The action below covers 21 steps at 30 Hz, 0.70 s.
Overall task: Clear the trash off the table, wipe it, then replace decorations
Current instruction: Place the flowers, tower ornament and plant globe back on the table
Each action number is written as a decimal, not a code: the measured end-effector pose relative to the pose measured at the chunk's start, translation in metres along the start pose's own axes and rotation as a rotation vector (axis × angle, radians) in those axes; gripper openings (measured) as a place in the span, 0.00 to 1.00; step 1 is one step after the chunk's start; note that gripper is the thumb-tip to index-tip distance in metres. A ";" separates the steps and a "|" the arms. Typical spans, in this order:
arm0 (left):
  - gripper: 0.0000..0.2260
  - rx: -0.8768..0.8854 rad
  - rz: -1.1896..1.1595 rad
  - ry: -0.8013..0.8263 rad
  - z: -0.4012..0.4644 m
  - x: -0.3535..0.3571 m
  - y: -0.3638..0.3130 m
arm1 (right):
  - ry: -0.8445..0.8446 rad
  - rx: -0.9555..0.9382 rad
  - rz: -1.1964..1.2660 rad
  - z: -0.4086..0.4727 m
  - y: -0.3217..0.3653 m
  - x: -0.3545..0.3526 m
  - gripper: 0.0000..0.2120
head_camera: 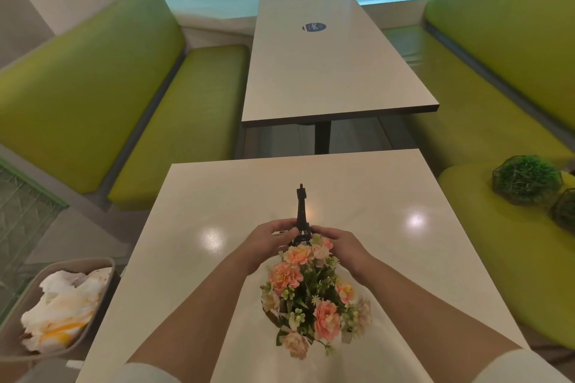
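A small black tower figurine point(301, 211) stands upright on the white table point(389, 258), near its middle. My left hand point(267, 239) and my right hand point(337, 241) hold its base from either side, fingers curled round it. Just in front of my hands, nearer to me, stands a bouquet of pink and cream artificial flowers point(311, 292); it hides the lowest part of the figurine.
A bin point(18, 314) with crumpled white and yellow wrappers sits on the floor at the left. Two round green plant ornaments point(527, 179) rest on the green bench at the right. A second white table point(329, 71) stands beyond, with green benches on both sides.
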<state>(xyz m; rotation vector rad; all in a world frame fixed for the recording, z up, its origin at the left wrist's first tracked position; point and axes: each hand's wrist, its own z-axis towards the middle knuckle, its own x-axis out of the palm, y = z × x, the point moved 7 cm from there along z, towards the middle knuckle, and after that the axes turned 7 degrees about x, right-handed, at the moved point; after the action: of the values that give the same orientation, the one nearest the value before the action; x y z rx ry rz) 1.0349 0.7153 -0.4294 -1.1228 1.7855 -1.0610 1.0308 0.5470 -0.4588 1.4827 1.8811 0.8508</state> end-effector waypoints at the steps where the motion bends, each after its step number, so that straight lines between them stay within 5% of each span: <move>1: 0.14 -0.008 0.023 -0.003 -0.002 0.000 -0.003 | -0.001 0.002 -0.012 0.001 0.000 0.000 0.15; 10: 0.22 -0.022 0.128 -0.231 -0.013 -0.028 -0.042 | -0.101 -0.050 -0.067 -0.020 0.012 -0.037 0.14; 16: 0.16 0.269 0.170 -0.540 -0.043 -0.030 -0.135 | -0.173 -0.149 -0.067 -0.055 0.033 -0.077 0.13; 21: 0.13 0.518 0.380 -0.618 -0.054 0.021 -0.207 | -0.301 -0.211 -0.066 -0.087 0.044 -0.131 0.12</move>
<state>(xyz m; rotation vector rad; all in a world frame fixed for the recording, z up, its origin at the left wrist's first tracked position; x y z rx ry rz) 1.0418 0.6540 -0.2234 -0.6525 1.0836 -0.7655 1.0166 0.4163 -0.3624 1.3295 1.5604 0.7254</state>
